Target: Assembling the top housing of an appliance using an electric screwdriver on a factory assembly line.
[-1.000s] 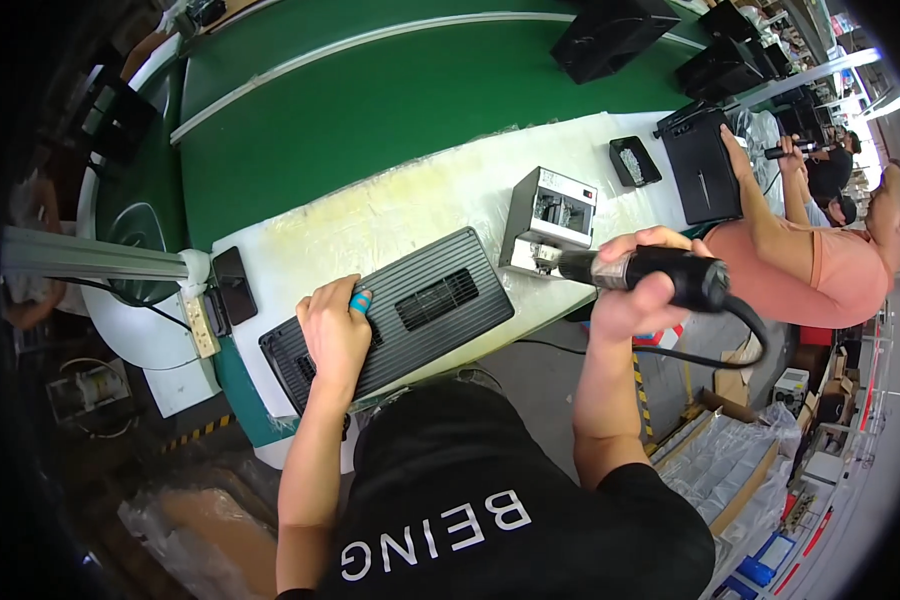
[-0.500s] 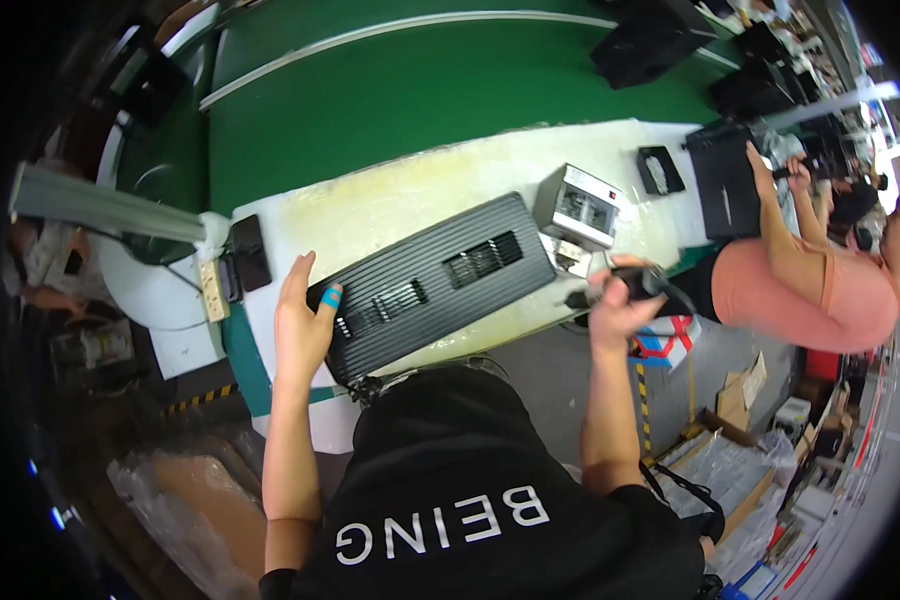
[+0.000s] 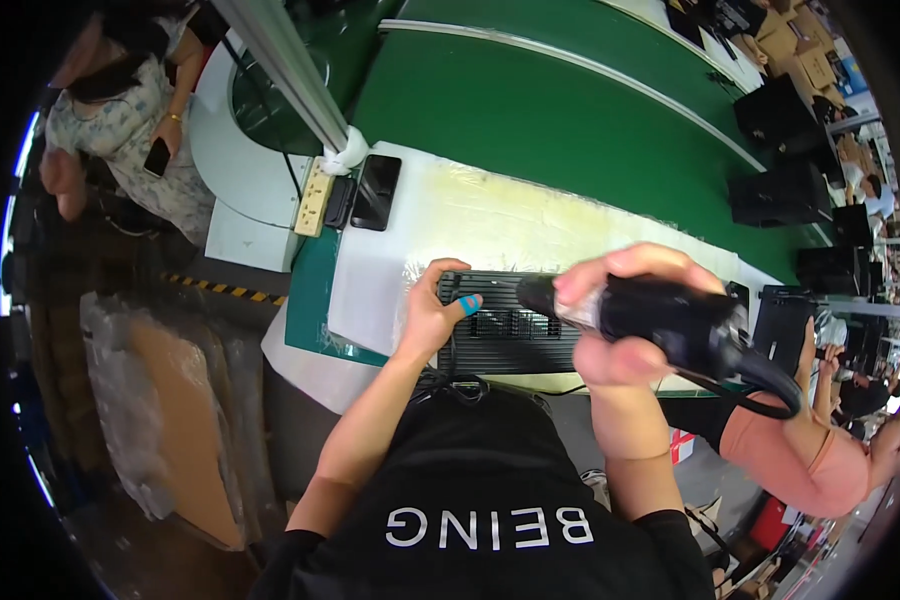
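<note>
Ribbed panel (image 3: 515,354): lying along the tabletop's (image 3: 370,268) near edge.
Left grip (image 3: 432,318): you clasp the panel's left end.
Right grip (image 3: 622,363): your fingers clamp around a black corded tool (image 3: 670,318).

Pale mat (image 3: 460,215) is offering passage beyond ribbed panel (image 3: 510,325), corded tool (image 3: 665,315) is blocking panel's right side, phone (image 3: 378,193) is obstructing mat's left.

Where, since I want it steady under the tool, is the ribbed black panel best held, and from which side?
Probably take the ribbed black panel by its left short end, coming from the left, where the left hand is. The panel lies flat, and that end is clear of the corded tool.
</note>
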`<action>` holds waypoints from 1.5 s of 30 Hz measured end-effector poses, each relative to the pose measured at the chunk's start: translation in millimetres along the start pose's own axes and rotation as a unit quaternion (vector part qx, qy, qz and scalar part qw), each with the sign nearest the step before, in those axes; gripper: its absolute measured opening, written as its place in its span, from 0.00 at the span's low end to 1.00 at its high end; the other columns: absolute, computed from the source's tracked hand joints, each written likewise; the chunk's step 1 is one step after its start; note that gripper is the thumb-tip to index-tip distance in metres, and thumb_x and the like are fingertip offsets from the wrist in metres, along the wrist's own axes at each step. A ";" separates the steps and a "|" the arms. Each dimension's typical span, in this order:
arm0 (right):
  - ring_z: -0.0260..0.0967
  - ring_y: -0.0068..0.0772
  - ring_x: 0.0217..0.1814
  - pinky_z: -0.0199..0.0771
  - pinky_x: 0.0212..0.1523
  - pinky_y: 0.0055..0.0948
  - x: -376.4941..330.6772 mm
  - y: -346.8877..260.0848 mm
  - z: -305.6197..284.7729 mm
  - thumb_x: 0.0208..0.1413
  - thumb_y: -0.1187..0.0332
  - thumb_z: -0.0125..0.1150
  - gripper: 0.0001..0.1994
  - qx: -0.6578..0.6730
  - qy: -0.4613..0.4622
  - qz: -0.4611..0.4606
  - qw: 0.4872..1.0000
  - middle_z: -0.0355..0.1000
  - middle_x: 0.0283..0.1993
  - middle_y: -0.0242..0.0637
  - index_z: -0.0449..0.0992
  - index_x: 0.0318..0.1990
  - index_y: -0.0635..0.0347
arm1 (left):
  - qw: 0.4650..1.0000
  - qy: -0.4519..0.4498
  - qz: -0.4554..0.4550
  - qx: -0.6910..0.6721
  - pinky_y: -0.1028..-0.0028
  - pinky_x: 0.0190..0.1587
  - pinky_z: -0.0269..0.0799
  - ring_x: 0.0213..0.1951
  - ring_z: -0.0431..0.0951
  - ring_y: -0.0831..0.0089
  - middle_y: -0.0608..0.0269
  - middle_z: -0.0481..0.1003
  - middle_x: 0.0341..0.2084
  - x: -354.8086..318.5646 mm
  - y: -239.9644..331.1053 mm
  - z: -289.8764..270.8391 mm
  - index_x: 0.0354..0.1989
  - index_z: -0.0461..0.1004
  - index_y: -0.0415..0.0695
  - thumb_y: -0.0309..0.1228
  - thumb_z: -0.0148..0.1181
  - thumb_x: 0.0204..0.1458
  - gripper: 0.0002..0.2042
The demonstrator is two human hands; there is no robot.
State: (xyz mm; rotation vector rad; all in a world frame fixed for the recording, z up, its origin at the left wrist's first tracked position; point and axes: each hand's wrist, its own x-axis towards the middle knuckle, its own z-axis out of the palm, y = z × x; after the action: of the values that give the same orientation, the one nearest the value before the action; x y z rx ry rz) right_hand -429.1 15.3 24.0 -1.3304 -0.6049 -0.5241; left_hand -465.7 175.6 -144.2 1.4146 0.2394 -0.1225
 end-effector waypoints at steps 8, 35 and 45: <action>0.73 0.38 0.24 0.79 0.24 0.33 7.7 50.0 30.6 0.54 0.49 0.61 0.33 0.038 -0.089 0.004 0.995 0.68 0.41 0.49 0.54 0.61 0.50 | 1.000 0.008 -0.018 -0.001 0.75 0.48 0.68 0.41 0.73 0.74 0.61 0.73 0.37 4.0 13.9 1.7 0.45 0.69 0.39 0.16 0.66 0.41 0.20; 0.71 0.33 0.24 0.78 0.26 0.35 6.0 -58.4 -54.0 0.51 0.35 0.52 0.43 -0.141 0.196 -0.048 0.969 0.68 0.35 0.41 0.47 0.58 0.63 | 0.987 0.019 0.059 0.150 0.71 0.57 0.60 0.52 0.67 0.69 0.59 0.70 0.48 4.5 2.0 3.4 0.53 0.68 0.42 0.27 0.66 0.41 0.26; 0.70 0.31 0.28 0.73 0.36 0.31 -140.3 -14.0 -232.6 0.59 0.61 0.57 0.21 -0.380 0.379 -0.083 0.840 0.69 0.40 0.47 0.55 0.48 0.66 | 1.000 0.006 -0.002 -0.003 0.71 0.58 0.60 0.52 0.68 0.66 0.57 0.69 0.52 4.9 -3.3 -3.1 0.53 0.67 0.39 0.25 0.63 0.43 0.25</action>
State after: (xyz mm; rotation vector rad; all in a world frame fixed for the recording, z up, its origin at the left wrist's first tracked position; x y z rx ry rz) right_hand -517.5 -215.0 -90.6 -1.6357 0.2003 -1.4537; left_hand -462.0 178.4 -149.0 1.4099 0.2518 -0.1172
